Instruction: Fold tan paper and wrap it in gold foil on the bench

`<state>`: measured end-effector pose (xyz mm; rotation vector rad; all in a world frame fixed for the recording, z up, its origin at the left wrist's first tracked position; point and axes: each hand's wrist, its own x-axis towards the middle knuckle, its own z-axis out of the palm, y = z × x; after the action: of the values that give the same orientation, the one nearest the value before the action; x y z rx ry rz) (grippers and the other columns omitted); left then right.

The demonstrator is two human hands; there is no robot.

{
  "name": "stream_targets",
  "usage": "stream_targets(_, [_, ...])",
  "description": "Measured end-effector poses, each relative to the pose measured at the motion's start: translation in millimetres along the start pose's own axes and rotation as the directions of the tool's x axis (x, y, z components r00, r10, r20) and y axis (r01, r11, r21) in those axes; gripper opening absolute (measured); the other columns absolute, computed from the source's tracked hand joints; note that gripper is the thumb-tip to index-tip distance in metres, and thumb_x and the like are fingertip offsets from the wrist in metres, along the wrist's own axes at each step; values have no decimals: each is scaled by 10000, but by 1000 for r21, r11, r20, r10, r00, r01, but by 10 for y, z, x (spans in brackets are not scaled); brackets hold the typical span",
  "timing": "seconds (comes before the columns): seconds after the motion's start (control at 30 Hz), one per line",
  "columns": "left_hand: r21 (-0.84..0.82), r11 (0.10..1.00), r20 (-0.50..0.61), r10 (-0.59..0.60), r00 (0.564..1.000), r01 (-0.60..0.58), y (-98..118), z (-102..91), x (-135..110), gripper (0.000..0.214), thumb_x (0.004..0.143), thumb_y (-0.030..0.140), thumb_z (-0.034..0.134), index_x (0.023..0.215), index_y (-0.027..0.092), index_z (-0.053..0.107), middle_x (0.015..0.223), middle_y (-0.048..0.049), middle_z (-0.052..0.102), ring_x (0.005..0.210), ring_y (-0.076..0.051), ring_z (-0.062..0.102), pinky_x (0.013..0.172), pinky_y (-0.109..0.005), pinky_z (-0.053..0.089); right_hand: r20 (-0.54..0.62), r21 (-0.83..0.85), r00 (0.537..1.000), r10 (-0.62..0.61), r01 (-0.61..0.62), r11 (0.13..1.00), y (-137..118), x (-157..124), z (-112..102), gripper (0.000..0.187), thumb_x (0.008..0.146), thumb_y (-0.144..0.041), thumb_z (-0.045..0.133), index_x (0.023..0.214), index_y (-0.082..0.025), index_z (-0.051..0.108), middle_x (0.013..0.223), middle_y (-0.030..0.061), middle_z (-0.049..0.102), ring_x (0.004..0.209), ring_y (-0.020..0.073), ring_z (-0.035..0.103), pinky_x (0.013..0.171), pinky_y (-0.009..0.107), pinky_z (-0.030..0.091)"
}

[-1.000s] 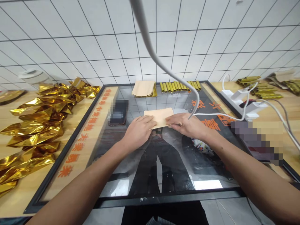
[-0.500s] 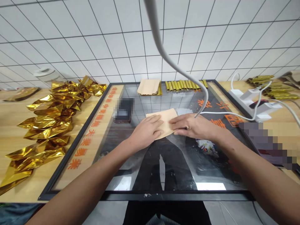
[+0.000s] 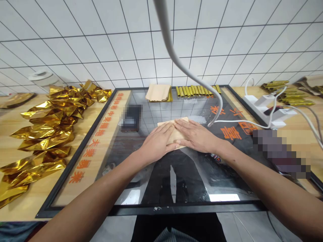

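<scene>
Left hand (image 3: pixel 156 142) and right hand (image 3: pixel 199 136) lie flat on the paper (image 3: pixel 173 137); each hand's fingers are extended, pressed together, thumbs apart. Stack (image 3: pixel 158 92) lies behind, beside rolls (image 3: pixel 191 91).

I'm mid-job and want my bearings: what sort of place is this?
Probably a small handcraft workspace, though whether home or shop I can't tell: tan paper lies on a black-framed glossy panel, gold rolls line its far edge, and folded gold foil lies to its left.

Pale tan paper (image 3: pixel 174 137), gold foil (image 3: pixel 46 144), white wall tiles (image 3: pixel 140 16) (black-gridded)
</scene>
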<state>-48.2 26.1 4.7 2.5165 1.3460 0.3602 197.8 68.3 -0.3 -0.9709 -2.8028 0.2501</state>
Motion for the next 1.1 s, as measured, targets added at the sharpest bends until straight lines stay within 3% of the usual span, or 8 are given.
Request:
stream_targets(0.23, [89,992,40,-88,995,84,-110,23,-4,1037,997,832,520,1715,102,353,1803,-190,321,1698,-336,276,1390,-474,216,43,-73,996,77,-73,995,134,2,-25,992,1052,-835,348,1756,-137,314,1801,212,276,1667,391,306,1328,642,297])
stream_targets(0.37, [119,984,69,-143,987,134,-144,17,-9,1143,941,901,516,1738,107,309,1818,-202,264,1705,-361,243,1378,-505,232,46,-107,992,118,-112,988,189,-8,-49,963,1070,-816,299,1756,-140,313,1803,208,281,1669,379,309,1331,647,271])
stream_targets(0.63, [127,980,94,-166,982,154,-88,-44,-3,1133,938,905,499,1730,111,336,1826,-194,235,1710,-360,227,1372,-509,232,34,-180,983,180,-171,969,200,-70,-43,897,1109,-750,229,1758,-134,296,1808,219,270,1667,373,319,1321,660,271])
stream_targets(0.97, [109,987,84,-130,988,121,-125,-34,-1,1119,940,906,503,1721,118,360,1824,-199,233,1704,-385,234,1362,-554,234,20,-150,977,210,-205,967,206,-88,-43,885,1109,-748,248,1752,-144,308,1807,221,279,1672,380,306,1320,664,267])
stream_targets(1.1, [113,987,85,-123,989,114,-132,-29,-6,1108,949,901,495,1719,114,364,1829,-193,224,1711,-377,215,1373,-548,214,28,-159,976,218,-211,964,202,-79,-44,900,1112,-741,250,1743,-103,315,1803,246,271,1668,398,308,1320,667,262])
